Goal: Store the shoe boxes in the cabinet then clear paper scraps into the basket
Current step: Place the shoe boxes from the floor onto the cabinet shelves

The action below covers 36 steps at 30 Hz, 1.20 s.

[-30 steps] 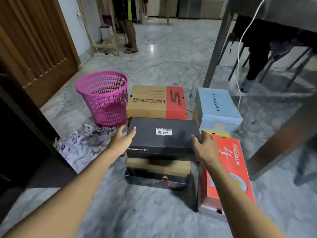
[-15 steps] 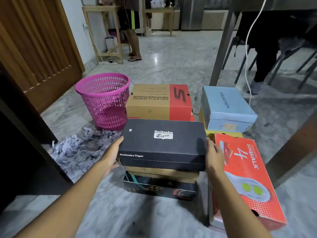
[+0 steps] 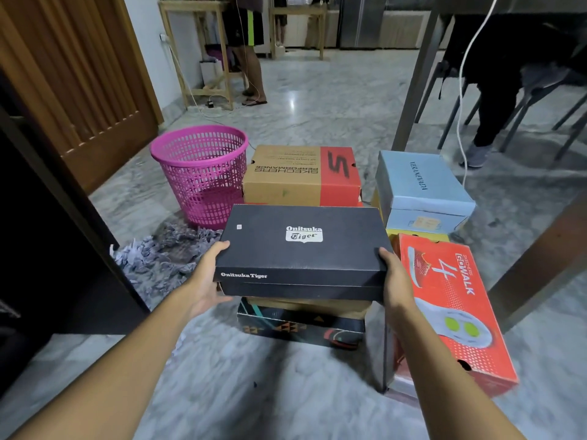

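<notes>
Holding a black shoe box [image 3: 301, 249] between two bare hands, a person looks down at a grey marble floor [image 3: 301, 106]; the left hand [image 3: 206, 281] clasps the box's left end with its thumb on the lid edge and its palm against the side; the right hand [image 3: 394, 277] clasps the right end the same way, thumb on the top corner; the other fingers are hidden behind and under the box. The box is level, lid up, with white "Onitsuka Tiger" lettering; it sits directly over a brown box [image 3: 305, 304] stacked on a dark patterned box [image 3: 295, 327]; whether it touches that stack cannot be told.

Beyond it a brown and red Skechers box [image 3: 301, 176] lies on the floor; to its right a light blue box [image 3: 419, 182] rests on a yellow box [image 3: 416, 237]; just beside the right hand an orange-red GoWalk box [image 3: 454, 306] leans at a tilt.

Left of the Skechers box a pink mesh basket [image 3: 200, 173] stands upright; a heap of grey paper scraps [image 3: 158, 258] spreads on the floor in front of it, near the left hand. A dark cabinet [image 3: 47, 249] fills the left edge, with a wooden door [image 3: 79, 90] behind it. On the right a table leg [image 3: 416, 77] rises, and a white cable [image 3: 463, 90] hangs beside it; a seated person's legs [image 3: 495, 90] show under the table; another person's legs [image 3: 251, 65] stand far back.
</notes>
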Motion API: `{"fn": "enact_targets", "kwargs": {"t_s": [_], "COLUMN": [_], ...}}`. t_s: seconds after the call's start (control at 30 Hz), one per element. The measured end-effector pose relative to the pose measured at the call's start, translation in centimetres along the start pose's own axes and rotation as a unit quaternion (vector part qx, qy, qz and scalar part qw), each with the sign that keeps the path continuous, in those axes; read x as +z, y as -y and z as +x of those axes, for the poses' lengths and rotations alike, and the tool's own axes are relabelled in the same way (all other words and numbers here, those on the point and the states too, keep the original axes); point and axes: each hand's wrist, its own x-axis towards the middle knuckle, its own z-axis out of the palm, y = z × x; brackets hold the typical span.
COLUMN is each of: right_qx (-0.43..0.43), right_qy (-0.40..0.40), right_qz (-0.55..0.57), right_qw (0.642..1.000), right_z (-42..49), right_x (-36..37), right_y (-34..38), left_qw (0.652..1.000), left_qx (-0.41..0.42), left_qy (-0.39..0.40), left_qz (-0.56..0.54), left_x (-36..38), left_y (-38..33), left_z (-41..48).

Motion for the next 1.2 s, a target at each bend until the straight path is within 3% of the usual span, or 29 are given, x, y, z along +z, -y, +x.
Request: {"fn": "enact_targets", "kwargs": {"t_s": [0.33,0.57,0.7,0.93,1.2], "right_qx": [-0.009,0.025,0.049,0.001,-0.048], "right_qy": [0.037,0.044,0.062,0.058,0.162], "right_qz": [0.013,0.018,0.014,-0.012,-0.035], "right_qw": [0.999,0.999,0.997,0.998,0.985], "right_z": [-6.7,-11.2,-14.3,-19.9,-26.1], "right_x": [-0.1,3.0,5.3,10.9,19.8], "right_y": [2.5,0.1,-0.9,-3.7,-6.1], "left_qw": [0.999,0.999,0.998,0.989,0.948], "left_qx": [0.009,0.026,-0.002,0.038,0.076], "left_qy": [0.02,-0.02,-0.052,-0.123,-0.262], "left_qz": [-0.035,-0.026,-0.04,-0.077,-0.161], "left_x": [-4.5,-9.7,-13.3,-18.6,-25.8], "left_y": [3.1,5.3,7.7,11.8,14.3], "left_z": [-10.0,-17.1,-20.9,-25.1,-30.3]}}
